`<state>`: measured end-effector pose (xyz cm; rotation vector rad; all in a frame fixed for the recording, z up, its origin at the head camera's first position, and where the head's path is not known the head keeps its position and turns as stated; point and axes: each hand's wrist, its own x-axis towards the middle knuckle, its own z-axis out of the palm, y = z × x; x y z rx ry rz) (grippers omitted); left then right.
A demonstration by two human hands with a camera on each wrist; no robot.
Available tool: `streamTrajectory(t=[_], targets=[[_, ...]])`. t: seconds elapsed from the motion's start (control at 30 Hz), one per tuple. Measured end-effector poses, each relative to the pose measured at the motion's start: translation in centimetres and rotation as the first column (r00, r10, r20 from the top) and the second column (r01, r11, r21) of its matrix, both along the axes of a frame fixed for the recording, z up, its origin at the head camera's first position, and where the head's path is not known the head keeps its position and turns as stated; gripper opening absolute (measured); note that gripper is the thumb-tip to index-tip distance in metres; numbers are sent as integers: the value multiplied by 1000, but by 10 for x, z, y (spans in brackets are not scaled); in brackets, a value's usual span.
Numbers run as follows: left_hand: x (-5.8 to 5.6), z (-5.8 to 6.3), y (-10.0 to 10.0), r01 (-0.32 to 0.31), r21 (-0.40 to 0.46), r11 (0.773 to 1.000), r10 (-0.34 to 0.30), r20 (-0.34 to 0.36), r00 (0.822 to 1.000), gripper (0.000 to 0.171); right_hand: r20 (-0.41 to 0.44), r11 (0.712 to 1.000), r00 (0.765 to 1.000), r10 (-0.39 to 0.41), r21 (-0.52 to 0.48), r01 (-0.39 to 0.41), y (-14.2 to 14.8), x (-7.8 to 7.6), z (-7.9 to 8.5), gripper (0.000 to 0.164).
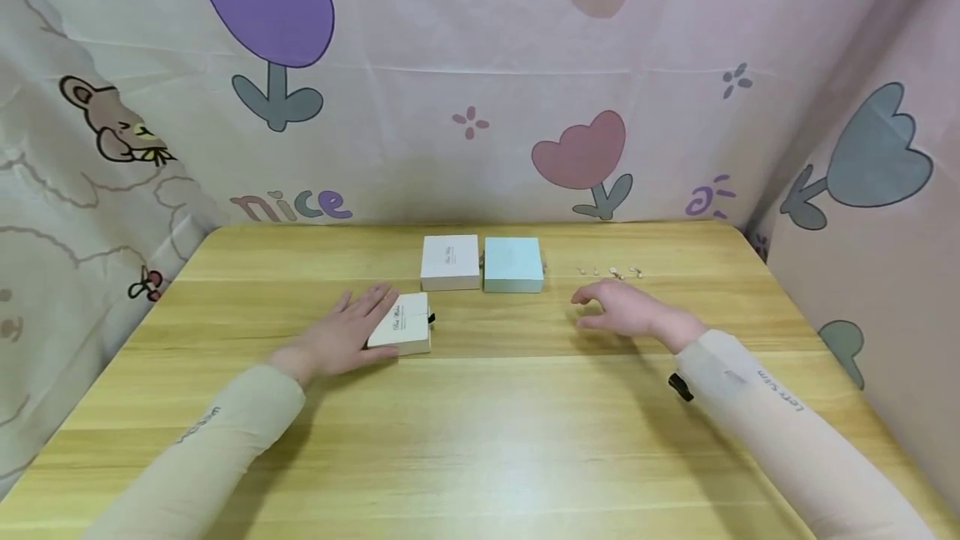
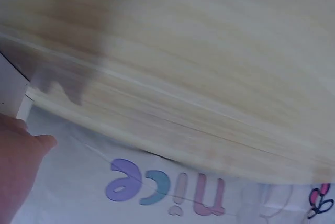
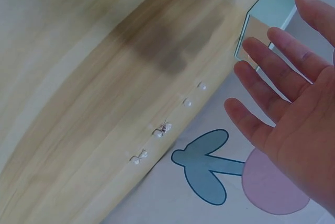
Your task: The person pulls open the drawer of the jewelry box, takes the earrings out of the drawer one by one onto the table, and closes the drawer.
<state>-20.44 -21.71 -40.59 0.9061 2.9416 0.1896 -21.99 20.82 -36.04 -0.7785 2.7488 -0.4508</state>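
Observation:
My left hand (image 1: 348,332) holds a small white gift box (image 1: 405,319) with black lettering and a dark tab on its right side. The thumb lies along the box's near side and the fingers reach over its far left part. In the left wrist view, part of the hand (image 2: 21,161) shows beside the box's edge (image 2: 10,88). My right hand (image 1: 622,308) hovers above the table with loosely bent fingers and nothing in them. Just beyond it lie several small shiny earrings (image 1: 615,272) in a row, clearer as silvery earrings (image 3: 162,129) in the right wrist view.
Behind the held box stand a second white box (image 1: 450,261) and a light blue box (image 1: 513,263), side by side. All rest on a wooden table (image 1: 480,440). A printed curtain (image 1: 420,148) hangs along the back and sides.

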Motion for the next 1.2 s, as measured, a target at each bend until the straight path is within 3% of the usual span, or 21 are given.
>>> streamTrajectory(t=[0.3,0.67,1.03,1.2], targets=[[0,-3,25,61,18,998,-61,5,998,91,5,1000,1000,-8,-3,8,0,-1,-1,44],[-6,-3,70,126,-9,992,-126,27,992,90,36,1000,999,0,-15,0,-7,-3,-3,46],[-7,-3,114,148,24,989,-149,66,987,89,21,1000,1000,11,-7,-11,-5,-3,-6,45],[-5,0,124,127,28,992,-129,86,988,89,10,1000,1000,23,-19,-23,-7,-2,-4,44]])
